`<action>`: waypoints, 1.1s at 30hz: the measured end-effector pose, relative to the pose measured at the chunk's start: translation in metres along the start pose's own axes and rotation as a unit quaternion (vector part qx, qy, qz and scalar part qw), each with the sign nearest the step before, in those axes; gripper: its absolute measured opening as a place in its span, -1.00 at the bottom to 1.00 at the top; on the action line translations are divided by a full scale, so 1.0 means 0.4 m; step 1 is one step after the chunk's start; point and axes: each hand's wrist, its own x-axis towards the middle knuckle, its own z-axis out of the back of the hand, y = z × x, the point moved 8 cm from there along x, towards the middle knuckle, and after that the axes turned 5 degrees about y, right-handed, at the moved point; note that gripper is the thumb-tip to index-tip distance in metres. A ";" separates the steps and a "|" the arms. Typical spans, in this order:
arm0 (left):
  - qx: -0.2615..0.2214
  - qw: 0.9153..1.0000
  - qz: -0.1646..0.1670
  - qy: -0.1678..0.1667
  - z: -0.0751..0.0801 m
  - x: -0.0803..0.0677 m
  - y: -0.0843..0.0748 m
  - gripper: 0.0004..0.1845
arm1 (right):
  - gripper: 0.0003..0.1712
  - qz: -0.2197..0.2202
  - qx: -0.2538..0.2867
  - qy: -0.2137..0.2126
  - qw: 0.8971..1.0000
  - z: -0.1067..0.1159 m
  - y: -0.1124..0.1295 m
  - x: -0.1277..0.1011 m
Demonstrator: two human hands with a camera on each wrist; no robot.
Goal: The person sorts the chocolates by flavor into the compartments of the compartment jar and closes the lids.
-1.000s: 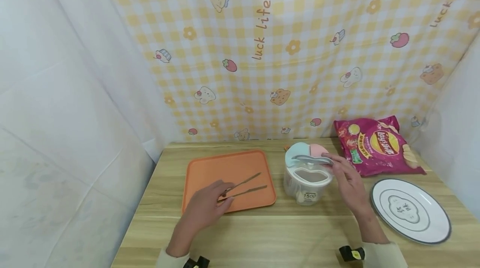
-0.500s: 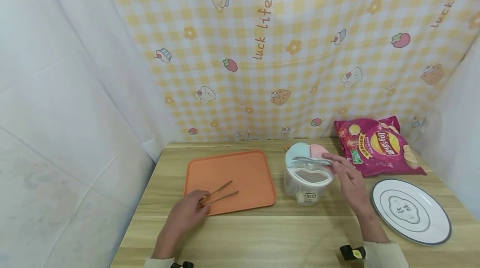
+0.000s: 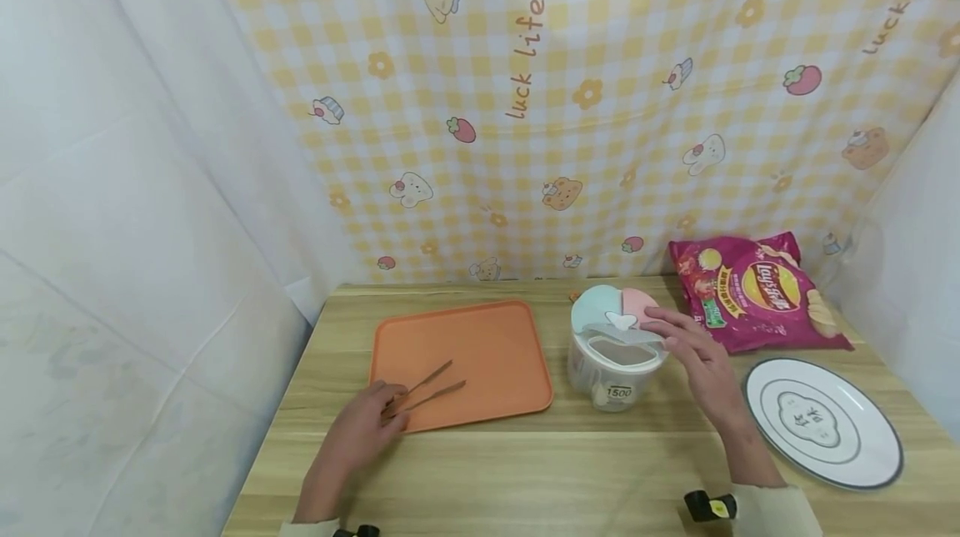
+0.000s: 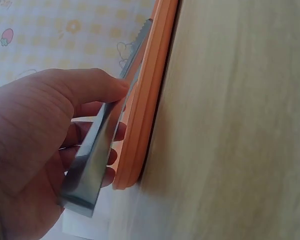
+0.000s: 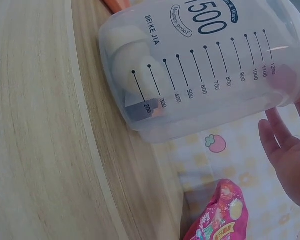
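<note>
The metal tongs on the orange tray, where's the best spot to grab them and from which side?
Grip the tongs at their joined near end, coming from the table's front edge. The two arms meet there and splay apart toward the far tips over the orange tray, so that end probably gives one firm pinch. The left hand already holds them there.

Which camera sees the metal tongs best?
The head view: the whole tongs lie on the orange tray, gripped by the left hand. The left wrist view shows one blade close-up; the right wrist view shows none.
</note>
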 end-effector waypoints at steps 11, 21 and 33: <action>-0.001 1.000 0.009 0.003 0.006 -0.005 -0.005 -0.70 | -0.60 0.019 0.003 0.044 0.999 -0.004 -0.008 -0.006; 0.002 1.000 0.012 0.003 0.004 -0.006 -0.004 -0.66 | -0.64 -0.014 -0.017 0.029 0.999 -0.006 -0.014 -0.006; 0.068 0.991 -0.089 -0.079 0.023 -0.017 -0.048 -0.62 | -0.60 -0.020 0.006 0.019 1.000 -0.014 -0.013 -0.009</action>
